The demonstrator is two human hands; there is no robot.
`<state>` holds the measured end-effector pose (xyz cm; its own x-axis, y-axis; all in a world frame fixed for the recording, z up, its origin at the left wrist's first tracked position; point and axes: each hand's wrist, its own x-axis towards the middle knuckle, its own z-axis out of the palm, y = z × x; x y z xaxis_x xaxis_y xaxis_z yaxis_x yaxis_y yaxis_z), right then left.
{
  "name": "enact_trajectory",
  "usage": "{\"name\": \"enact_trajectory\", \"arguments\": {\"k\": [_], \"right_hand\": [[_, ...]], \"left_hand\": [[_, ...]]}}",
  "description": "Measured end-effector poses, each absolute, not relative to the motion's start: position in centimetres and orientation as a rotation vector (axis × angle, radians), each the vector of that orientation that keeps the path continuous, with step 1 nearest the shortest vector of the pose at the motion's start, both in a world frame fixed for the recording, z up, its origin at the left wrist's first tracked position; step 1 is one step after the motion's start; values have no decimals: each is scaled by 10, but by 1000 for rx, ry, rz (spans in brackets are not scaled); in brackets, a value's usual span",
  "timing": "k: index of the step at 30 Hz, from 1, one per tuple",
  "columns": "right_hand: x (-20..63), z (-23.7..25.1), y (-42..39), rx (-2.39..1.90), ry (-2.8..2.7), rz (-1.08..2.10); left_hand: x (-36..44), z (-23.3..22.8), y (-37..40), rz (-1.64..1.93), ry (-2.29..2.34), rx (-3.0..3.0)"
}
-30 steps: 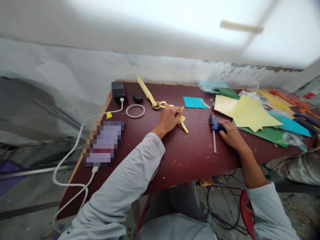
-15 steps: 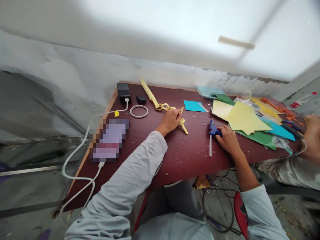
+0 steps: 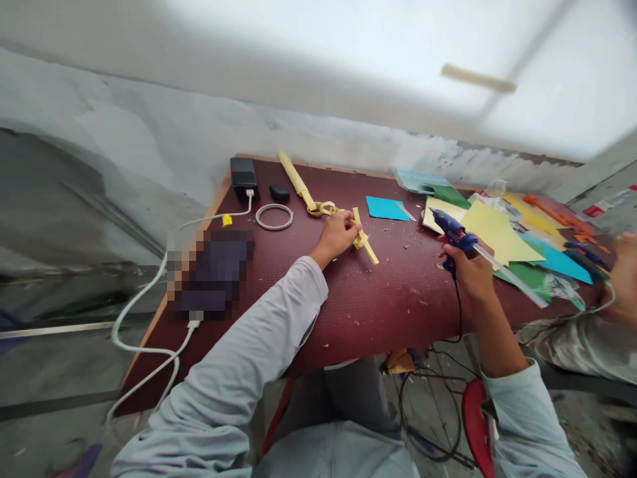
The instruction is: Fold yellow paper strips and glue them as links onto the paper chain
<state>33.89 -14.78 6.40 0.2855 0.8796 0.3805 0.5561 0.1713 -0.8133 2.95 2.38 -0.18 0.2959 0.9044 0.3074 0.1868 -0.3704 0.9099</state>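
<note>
We held the blue glue gun gripped in our right hand, lifted clear of the tabletop. Farther in, our left hand had its fingers closed on the yellow paper chain, pinning it flat. We judged gluing to be in hand, calling for the nozzle at the strip's end.

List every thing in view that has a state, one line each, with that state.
glue gun: lifted off the table, held in the right hand, glue stick jutting out the back.
yellow paper chain: lying on the table, left hand resting on it.
power bank: white cable plugged in.
rolled yellow paper: rolled up, lying flat.
cyan paper sheet: flat on the table.
coloured paper pile: loose, overlapping.
</note>
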Motion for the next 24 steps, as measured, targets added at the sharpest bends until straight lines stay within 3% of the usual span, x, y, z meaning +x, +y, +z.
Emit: {"name": "enact_trajectory", "arguments": {"k": [8, 24], "right_hand": [[282, 64, -56, -1302, -1370, 803], [282, 37, -46, -1211, -1330, 810]], "left_hand": [[29, -6, 27, 1173, 943, 1543], [27, -3, 25, 1195, 898, 1555]]}}
